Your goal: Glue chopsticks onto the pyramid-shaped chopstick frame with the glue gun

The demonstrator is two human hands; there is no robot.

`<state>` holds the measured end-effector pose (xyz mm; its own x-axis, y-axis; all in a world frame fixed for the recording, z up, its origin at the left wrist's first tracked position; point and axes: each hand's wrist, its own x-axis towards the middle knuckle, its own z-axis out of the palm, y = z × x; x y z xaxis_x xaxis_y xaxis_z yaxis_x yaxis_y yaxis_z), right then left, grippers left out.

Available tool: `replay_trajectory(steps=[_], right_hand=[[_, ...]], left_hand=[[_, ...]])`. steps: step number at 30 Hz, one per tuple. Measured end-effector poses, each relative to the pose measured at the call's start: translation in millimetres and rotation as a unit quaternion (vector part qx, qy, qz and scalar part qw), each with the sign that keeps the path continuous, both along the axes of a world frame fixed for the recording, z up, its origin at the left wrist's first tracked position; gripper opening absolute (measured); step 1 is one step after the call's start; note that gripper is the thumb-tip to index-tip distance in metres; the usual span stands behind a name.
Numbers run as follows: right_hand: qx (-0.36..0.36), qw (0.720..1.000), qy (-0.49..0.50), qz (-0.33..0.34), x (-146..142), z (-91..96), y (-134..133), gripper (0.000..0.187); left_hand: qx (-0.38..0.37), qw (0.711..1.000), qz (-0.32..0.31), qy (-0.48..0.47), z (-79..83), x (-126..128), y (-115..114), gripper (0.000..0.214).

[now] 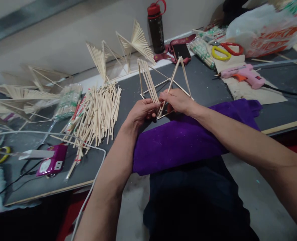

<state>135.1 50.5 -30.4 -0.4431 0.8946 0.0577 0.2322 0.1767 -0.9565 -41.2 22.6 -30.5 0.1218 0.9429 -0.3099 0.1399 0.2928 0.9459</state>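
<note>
A small open frame of thin wooden sticks (149, 80) stands on the table edge, with several slanted sticks set side by side on its left. My left hand (144, 108) pinches the lower end of these sticks near the front corner. From the other side my right hand (177, 99) closes its fingers at the same corner, around the slanted stick there. The fingertips almost meet, and what lies between them is partly hidden. Below both hands a purple cloth (180, 144) is spread over the table edge.
Left of the frame lies a heap of loose sticks (100, 110). Finished-looking fan-shaped stick models (138, 42) stand behind. A pink glue gun (248, 75) rests at right near scissors (222, 53). A bottle (155, 30), a phone (180, 52) and a purple power strip (52, 160) are around.
</note>
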Motion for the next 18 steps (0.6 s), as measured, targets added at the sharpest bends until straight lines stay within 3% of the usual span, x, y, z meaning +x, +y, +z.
replay_trajectory(steps=[5, 10, 14, 18], right_hand=[[-0.004, 1.000, -0.008, 0.000, -0.7, -1.8, -0.4, 0.030], [-0.051, 0.998, 0.034, -0.022, -4.3, 4.3, -4.8, 0.010], [-0.087, 0.993, 0.070, -0.039, -8.2, 9.0, -6.5, 0.012], [-0.067, 0.994, 0.065, -0.048, -11.4, 5.1, -4.3, 0.010]], left_hand=[[0.010, 1.000, -0.005, 0.003, 0.7, 0.8, -0.6, 0.013], [0.021, 1.000, 0.004, 0.007, -1.4, 1.0, -0.5, 0.013], [0.024, 1.000, 0.003, 0.009, -2.2, 1.9, -0.4, 0.011], [0.027, 1.000, 0.005, 0.008, -2.1, 2.8, -0.6, 0.011]])
